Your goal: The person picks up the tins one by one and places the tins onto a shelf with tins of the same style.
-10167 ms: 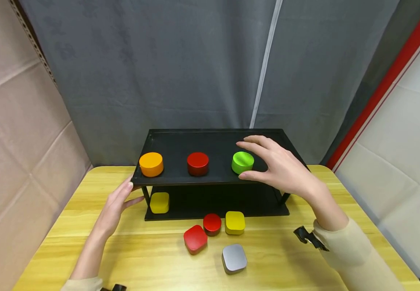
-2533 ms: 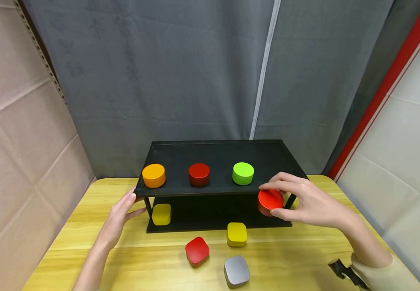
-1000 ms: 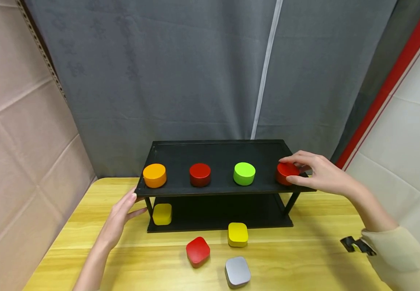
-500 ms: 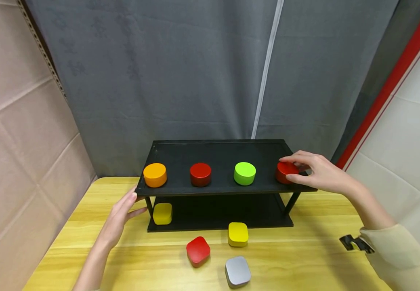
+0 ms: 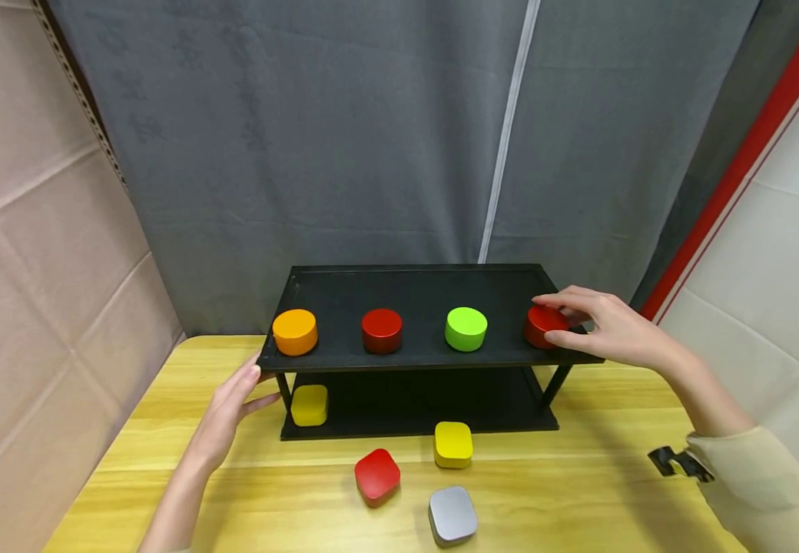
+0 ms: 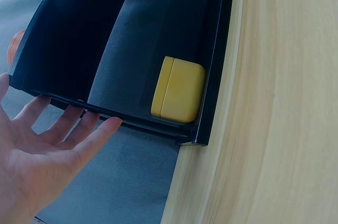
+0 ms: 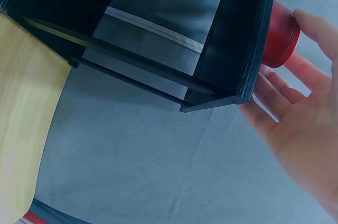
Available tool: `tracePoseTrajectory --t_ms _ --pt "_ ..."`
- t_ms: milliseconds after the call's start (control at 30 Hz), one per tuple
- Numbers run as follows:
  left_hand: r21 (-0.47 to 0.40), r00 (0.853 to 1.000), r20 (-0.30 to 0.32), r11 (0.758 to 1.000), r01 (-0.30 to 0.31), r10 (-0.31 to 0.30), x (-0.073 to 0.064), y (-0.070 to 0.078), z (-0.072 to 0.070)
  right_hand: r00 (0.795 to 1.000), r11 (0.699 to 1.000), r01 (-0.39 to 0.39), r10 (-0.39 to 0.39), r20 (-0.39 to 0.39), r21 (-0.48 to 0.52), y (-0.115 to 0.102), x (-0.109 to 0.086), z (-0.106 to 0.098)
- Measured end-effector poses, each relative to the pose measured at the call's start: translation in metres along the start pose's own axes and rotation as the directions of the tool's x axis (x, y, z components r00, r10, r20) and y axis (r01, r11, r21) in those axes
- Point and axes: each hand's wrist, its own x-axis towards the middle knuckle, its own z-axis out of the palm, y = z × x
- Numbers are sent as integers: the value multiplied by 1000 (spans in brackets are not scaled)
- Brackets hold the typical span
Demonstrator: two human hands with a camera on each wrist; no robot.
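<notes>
A red round tin (image 5: 543, 327) stands at the right end of the upper tier of a black two-tier rack (image 5: 413, 357). My right hand (image 5: 600, 326) holds this tin between thumb and fingers; in the right wrist view its lid seam shows. Straight fingers of my left hand (image 5: 227, 407) touch the rack's left side at the upper tier, as the left wrist view also shows. Along the upper tier stand an orange round tin (image 5: 295, 332), a dark red round tin (image 5: 382, 331) and a green round tin (image 5: 465, 329). A yellow square tin (image 5: 309, 405) sits at the lower tier's left end.
On the wooden table (image 5: 545, 491), before the rack, lie another yellow square tin (image 5: 452, 445), a red square tin (image 5: 377, 477) and a silver square tin (image 5: 452, 515). A grey curtain (image 5: 303, 138) hangs behind, with pale cloth walls at both sides.
The red round tin went from the table up to the rack's right end in my right hand. Over the last second the tin and both hands look still.
</notes>
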Motion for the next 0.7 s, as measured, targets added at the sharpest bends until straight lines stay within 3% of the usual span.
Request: tracePoseTrajectory --t_ms 300,700 --pt "0 1000 -1 1000 5 -5 0 0 0 1000 1000 6 -6 -16 13 1 -7 -1" --pt "11 1000 2 1000 -8 8 2 -2 -1 992 998 37 -42 -117 -44 -10 -20 1"
